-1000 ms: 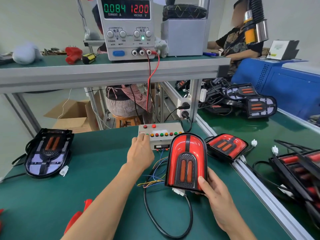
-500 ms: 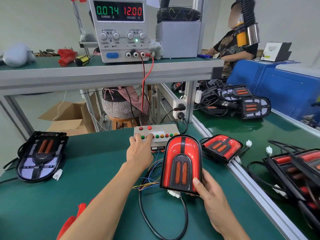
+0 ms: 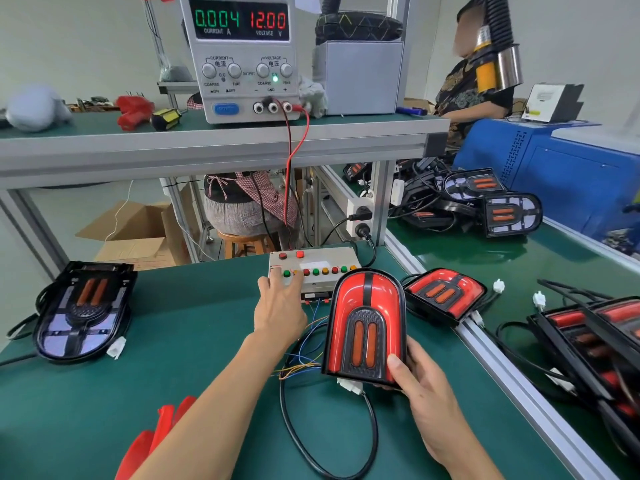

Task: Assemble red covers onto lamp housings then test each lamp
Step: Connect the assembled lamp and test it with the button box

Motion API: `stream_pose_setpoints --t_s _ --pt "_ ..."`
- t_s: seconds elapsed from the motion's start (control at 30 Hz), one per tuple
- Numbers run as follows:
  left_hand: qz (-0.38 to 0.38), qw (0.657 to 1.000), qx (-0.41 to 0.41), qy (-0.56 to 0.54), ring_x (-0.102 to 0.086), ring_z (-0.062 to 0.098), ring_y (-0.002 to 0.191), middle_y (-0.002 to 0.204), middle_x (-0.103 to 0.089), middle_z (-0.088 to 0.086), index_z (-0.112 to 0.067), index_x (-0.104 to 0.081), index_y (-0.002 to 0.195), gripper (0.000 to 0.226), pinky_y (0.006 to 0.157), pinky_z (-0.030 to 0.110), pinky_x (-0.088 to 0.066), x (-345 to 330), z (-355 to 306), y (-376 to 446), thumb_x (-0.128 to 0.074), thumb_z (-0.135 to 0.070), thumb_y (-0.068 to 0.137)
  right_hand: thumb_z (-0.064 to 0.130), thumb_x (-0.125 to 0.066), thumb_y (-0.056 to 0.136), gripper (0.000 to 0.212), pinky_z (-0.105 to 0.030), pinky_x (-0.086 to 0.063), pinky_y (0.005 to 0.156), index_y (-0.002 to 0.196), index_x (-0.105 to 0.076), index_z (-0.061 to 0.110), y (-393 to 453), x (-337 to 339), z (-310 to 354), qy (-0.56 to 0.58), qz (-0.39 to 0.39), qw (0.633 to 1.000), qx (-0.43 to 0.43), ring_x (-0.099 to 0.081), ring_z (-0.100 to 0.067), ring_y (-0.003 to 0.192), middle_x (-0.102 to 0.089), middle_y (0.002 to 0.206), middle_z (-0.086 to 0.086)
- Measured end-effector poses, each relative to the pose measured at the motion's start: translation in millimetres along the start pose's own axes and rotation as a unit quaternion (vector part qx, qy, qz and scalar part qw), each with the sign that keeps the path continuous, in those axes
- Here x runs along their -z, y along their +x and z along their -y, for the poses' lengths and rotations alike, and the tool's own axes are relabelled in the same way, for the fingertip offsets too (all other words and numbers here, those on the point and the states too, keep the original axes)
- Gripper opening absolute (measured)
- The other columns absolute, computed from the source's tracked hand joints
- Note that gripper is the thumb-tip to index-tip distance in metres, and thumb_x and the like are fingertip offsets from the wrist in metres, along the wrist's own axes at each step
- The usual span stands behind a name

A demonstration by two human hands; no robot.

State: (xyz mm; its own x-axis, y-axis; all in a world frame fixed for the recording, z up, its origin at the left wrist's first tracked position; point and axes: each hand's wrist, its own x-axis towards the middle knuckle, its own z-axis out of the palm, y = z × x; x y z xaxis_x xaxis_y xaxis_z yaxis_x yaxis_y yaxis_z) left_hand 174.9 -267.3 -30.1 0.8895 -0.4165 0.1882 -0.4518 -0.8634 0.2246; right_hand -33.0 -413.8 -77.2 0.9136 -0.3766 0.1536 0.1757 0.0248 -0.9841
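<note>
1. Holding the covered lamp (image 3: 365, 329) tilted up on the green bench (image 3: 194, 327), right of frame centre, your right hand (image 3: 420, 386) grips its lower right corner, thumb on the front face and fingers behind it.
2. Your left hand (image 3: 278, 304) reaches to the test box (image 3: 313, 270) at upper centre, fingers extended onto its left-hand buttons; they are not curled round anything. Which button is touched cannot be told.
3. Risk: the lamp rests on one corner grip only. A slip would drop it on its white connector (image 3: 349, 386) or strain the black cable (image 3: 308, 434) looped below.
4. Risk: the thin coloured wires (image 3: 304, 362) run loose between box and lamp; pulling the lamp towards you could tug them out.
5. Risk: a wrong button would test the wrong function. The power supply (image 3: 244, 57), top centre, reads 0.004 A at 12.00 V.
6. Hidden: the lamp's rear and your fingers behind it. Red covers (image 3: 156, 441) at the lower left edge are cut off by your forearm. An uncovered housing (image 3: 81, 311) lies at far left.
</note>
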Motion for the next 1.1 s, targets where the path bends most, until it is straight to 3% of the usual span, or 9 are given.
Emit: stream_pose_setpoints --t_s 0.17,0.33,0.47,0.67,0.87,1.1 --pt "-0.015 1.000 0.008 -0.006 -0.030 0.036 0.128 0.155 -0.024 0.019 -0.023 -0.031 0.153 0.073 0.087 0.038 -0.049 0.8 -0.2 1.0 -0.057 -0.007 0.086 0.028 -0.059 0.098 0.044 -0.013 -0.049 0.096 0.141 -0.056 0.023 -0.3 0.1 -0.7 -0.002 0.002 1.000 0.000 -0.063 -0.009 0.125 -0.068 0.134 0.007" --pt "-0.014 1.000 0.018 -0.004 -0.030 0.034 0.124 0.148 -0.029 0.018 -0.023 -0.037 0.150 0.067 0.083 0.037 -0.047 0.3 -1.6 7.2 -0.057 -0.009 0.088 0.022 -0.058 0.098 0.044 -0.027 -0.047 0.109 0.142 -0.055 0.017 0.4 0.8 -3.2 0.002 -0.006 1.000 0.008 -0.062 -0.017 0.127 -0.068 0.135 0.001" --pt "-0.012 1.000 0.020 -0.003 -0.032 0.035 0.123 0.146 -0.031 0.019 -0.022 -0.039 0.148 0.063 0.089 0.038 -0.046 2.2 -1.9 9.6 -0.056 -0.010 0.089 0.023 -0.059 0.097 0.046 -0.030 -0.044 0.112 0.142 -0.055 0.016 1.6 0.2 -2.3 0.003 -0.005 1.000 0.013 -0.061 -0.018 0.129 -0.067 0.136 0.001" --pt "-0.005 1.000 0.019 0.004 -0.031 0.038 0.127 0.152 -0.027 0.023 -0.022 -0.034 0.150 0.064 0.101 0.040 -0.040 2.4 -1.2 8.2 -0.058 -0.015 0.090 0.023 -0.059 0.099 0.042 -0.016 -0.051 0.096 0.140 -0.057 0.018 0.7 0.3 -1.9 0.008 0.000 1.000 0.011 -0.064 -0.014 0.125 -0.069 0.134 0.002" --pt "0.003 1.000 0.022 -0.008 -0.031 0.036 0.125 0.143 -0.033 0.020 -0.022 -0.040 0.148 0.060 0.097 0.040 -0.042 4.4 -2.2 10.7 -0.055 -0.011 0.091 0.036 -0.065 0.094 0.050 -0.024 -0.048 0.106 0.141 -0.057 0.020 1.6 -0.2 -2.3 0.007 -0.001 1.000 0.015 -0.061 -0.017 0.129 -0.067 0.137 0.000" --pt "0.000 1.000 0.017 -0.008 -0.032 0.035 0.124 0.142 -0.034 0.020 -0.023 -0.037 0.150 0.062 0.093 0.038 -0.043 5.1 -1.8 8.7 -0.054 -0.010 0.092 0.038 -0.065 0.094 0.053 -0.021 -0.049 0.103 0.143 -0.055 0.020 1.9 0.9 -3.0 0.008 -0.001 1.000 0.003 -0.061 -0.017 0.129 -0.066 0.138 0.001"
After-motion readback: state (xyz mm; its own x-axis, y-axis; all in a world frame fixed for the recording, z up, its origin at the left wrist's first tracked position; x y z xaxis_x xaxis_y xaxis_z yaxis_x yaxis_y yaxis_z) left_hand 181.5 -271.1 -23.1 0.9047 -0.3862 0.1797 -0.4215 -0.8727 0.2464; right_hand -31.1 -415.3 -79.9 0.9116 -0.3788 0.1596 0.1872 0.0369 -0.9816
